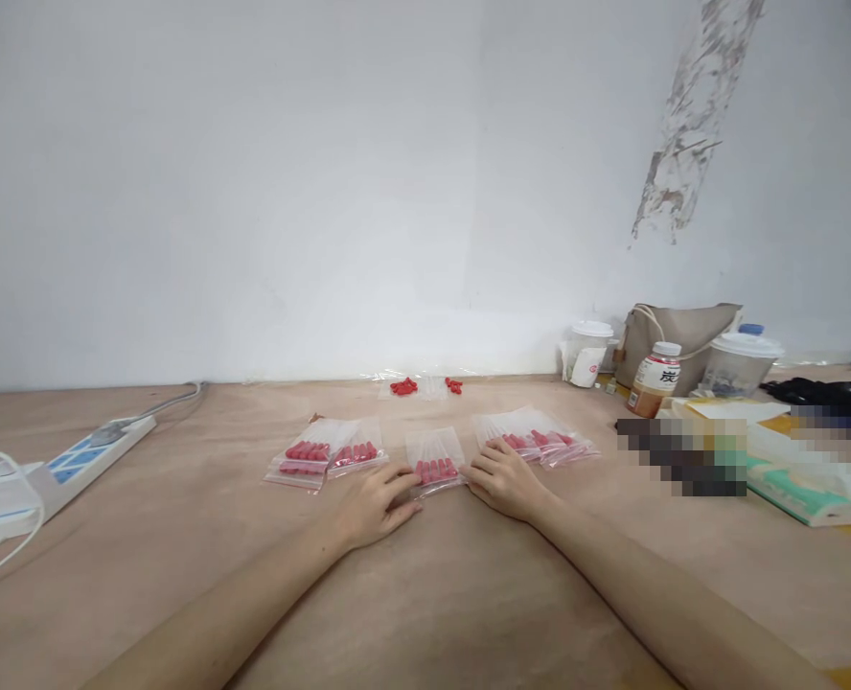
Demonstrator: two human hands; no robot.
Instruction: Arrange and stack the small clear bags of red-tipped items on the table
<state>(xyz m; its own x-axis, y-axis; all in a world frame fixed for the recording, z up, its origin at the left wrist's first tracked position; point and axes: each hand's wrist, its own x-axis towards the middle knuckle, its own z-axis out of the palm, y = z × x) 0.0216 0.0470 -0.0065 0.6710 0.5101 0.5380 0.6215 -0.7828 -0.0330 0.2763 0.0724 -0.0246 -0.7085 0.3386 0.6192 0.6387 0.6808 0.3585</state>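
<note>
Clear plastic, so watch your grip: the ctr bag (432, 444), w/ a row of red pcs (437, 471) in its lower half, lies flat mid-frame on the table (425, 613), between your hands. Your L hand (382, 498) is part wide, thumb apart from fingers, fingertips at the bag's left edge. Your R hand (508, 479) is curled narrow at its lower-right corner; can't tell if it's pinching film or just resting. Main risk IMO: pulling w/ one side only, which could skew the bag or bunch the row. Can't confirm the bag's mouth is sealed; if it's not, a tilt or squeeze could spill pcs. Your R fingers also overlap the R-hand bags (559, 446), so a sideways drag could catch that film and fan the pile out. Same on the left, less likely: the L-hand bags (303, 452) overlap each other and sit near your L fingers, so a knuckle bump could slide them. Red bits (403, 386) up by the wall, upper ctr, are well clear of both hands; low risk unless you reach over and snag the film w/ a sleeve or wrist.
</note>
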